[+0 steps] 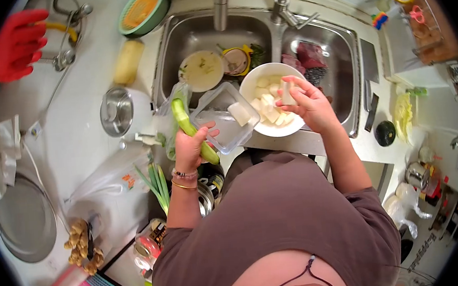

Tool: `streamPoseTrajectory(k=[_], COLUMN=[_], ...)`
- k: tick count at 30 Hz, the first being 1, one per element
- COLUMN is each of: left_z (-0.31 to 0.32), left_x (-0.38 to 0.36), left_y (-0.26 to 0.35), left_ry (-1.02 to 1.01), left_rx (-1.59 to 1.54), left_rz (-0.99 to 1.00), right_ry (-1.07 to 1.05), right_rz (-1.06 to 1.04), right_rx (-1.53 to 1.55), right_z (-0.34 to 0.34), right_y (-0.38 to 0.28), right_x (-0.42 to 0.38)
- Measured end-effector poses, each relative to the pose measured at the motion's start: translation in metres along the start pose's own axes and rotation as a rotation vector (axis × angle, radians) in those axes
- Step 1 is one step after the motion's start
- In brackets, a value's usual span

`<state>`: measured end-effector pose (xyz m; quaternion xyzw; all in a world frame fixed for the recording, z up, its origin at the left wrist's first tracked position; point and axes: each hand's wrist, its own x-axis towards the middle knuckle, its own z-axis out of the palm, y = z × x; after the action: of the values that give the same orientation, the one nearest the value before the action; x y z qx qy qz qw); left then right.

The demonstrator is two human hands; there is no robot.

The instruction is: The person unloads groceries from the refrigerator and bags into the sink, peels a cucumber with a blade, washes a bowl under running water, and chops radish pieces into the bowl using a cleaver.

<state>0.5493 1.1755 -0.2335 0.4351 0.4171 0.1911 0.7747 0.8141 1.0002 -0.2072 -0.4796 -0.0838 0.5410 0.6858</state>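
Note:
My left hand [187,149] is wrapped round a long, pale-green vegetable [184,119], its fingertips at the side of a clear plastic container [226,138]. A white block [242,113] lies inside that container, which overlaps the rim of a white bowl [277,130]. Peeled whitish chunks [269,105] fill much of the bowl at the front of the sink. Over the bowl's right side, my right hand [312,107] pinches a pale, cut piece [288,92] between thumb and fingers. A thin plastic bag [168,113] hangs beside the green vegetable.
The left sink basin [188,30] contains a plate [202,71] and a yellow-rimmed strainer [237,60]. Dark red meat [311,56] lies in the right basin. A metal pot [117,111] stands on the left counter; a knife [371,113] and a dark green round vegetable [385,133] lie at right.

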Motion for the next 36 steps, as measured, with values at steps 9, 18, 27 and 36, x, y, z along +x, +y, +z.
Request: streamPoseTrajectory(k=[9, 18, 27, 36], left_z=[-0.055, -0.052, -0.050, -0.040], left_x=[-0.005, 0.027, 0.044, 0.050], left_y=[-0.015, -0.036, -0.050, -0.057], left_ry=[0.074, 0.045, 0.320, 0.391], left_rx=[0.171, 0.349, 1.244, 1.276], left_rz=[-0.175, -0.192, 0.133, 0.114], right_ry=[-0.011, -0.080, -0.808, -1.085], right_rz=[0.093, 0.003, -0.546, -0.418], right_rx=[-0.350, -0.755, -1.969, -2.216], right_z=[-0.021, -0.009, 0.087, 0.100], right_y=[0.022, 0.035, 0.126, 0.173], right_x=[0.016, 0.022, 0.058, 0.091])
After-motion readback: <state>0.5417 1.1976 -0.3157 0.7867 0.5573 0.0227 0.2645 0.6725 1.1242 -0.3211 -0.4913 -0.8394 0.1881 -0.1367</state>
